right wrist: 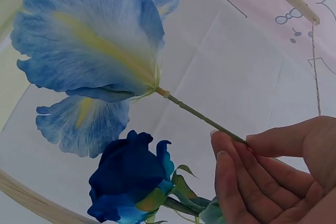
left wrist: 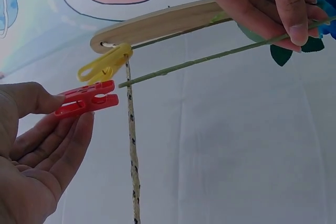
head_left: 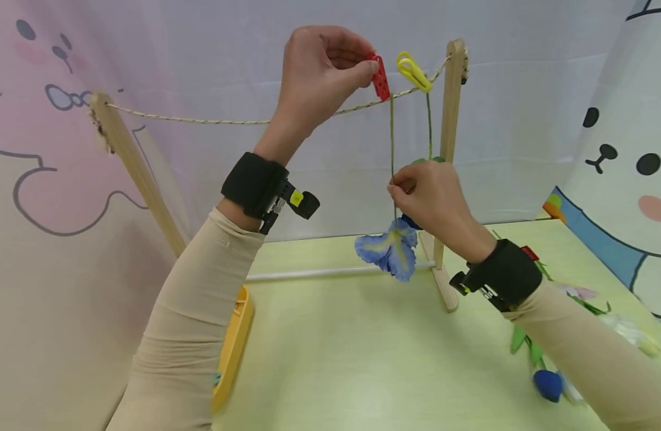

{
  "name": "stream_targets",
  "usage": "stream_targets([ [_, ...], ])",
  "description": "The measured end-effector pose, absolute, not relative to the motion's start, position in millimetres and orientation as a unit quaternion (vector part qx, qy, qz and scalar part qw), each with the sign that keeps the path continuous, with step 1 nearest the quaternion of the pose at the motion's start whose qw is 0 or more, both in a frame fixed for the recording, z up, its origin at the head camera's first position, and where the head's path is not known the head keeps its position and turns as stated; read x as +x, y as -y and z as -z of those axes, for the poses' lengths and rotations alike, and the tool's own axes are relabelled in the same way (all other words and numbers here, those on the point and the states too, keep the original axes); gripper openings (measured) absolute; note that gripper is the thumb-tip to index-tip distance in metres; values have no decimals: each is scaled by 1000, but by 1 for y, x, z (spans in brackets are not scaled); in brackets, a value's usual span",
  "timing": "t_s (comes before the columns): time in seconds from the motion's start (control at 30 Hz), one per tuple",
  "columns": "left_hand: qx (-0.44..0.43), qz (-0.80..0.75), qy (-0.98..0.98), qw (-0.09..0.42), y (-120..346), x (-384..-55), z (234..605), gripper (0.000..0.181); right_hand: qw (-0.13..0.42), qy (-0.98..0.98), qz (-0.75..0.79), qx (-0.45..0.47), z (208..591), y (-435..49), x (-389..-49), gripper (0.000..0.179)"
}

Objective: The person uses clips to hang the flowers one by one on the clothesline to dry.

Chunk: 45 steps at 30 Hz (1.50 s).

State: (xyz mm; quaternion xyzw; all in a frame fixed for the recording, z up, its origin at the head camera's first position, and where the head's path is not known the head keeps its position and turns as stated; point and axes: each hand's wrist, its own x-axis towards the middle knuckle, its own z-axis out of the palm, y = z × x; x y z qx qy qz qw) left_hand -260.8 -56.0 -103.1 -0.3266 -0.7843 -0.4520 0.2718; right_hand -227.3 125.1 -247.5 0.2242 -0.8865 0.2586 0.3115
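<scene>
My left hand (head_left: 316, 81) pinches a red clothespin (head_left: 381, 78) just above the rope (head_left: 357, 108); its jaws stand slightly apart in the left wrist view, close to a stem's tip. Between thumb and fingertips, my right hand (head_left: 435, 197) pinches the green stem (right wrist: 202, 116) of a light blue iris (head_left: 392, 248). The flower hangs head down, with its stem end up at the rope. Beside it, a yellow clothespin (head_left: 414, 73) clips another stem to the rope. That stem carries a dark blue rose (right wrist: 128, 177), mostly behind my right hand in the head view.
Two wooden posts (head_left: 452, 114) hold the rope, with a white rod (head_left: 314, 274) low between them. A yellow tray (head_left: 237, 344) stands at the left, partly behind my left arm. More flowers, including a blue bud (head_left: 548, 385), lie on the table at the right.
</scene>
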Motion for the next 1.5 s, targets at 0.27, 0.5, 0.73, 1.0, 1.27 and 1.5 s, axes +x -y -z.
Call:
stream_targets([
  [0.27,-317,482,776,255,57,-270,105,17,308,885,-267,226,247,-120,-231,14],
  [0.5,-320,496,770,245,53,-269,104,17,306,887,-261,227,245,-121,-235,15],
  [0.73,-315,485,784,226,45,-248,102,17,303,891,-261,213,245,-128,-238,15],
  [1.0,-313,486,789,209,46,-251,103,16,293,894,-266,209,246,-128,-238,15],
  [1.27,-336,473,793,189,46,-275,109,18,303,890,-263,216,247,-130,-239,14],
  [1.5,-325,474,802,161,48,-249,104,22,303,892,-256,216,248,-130,-239,14],
])
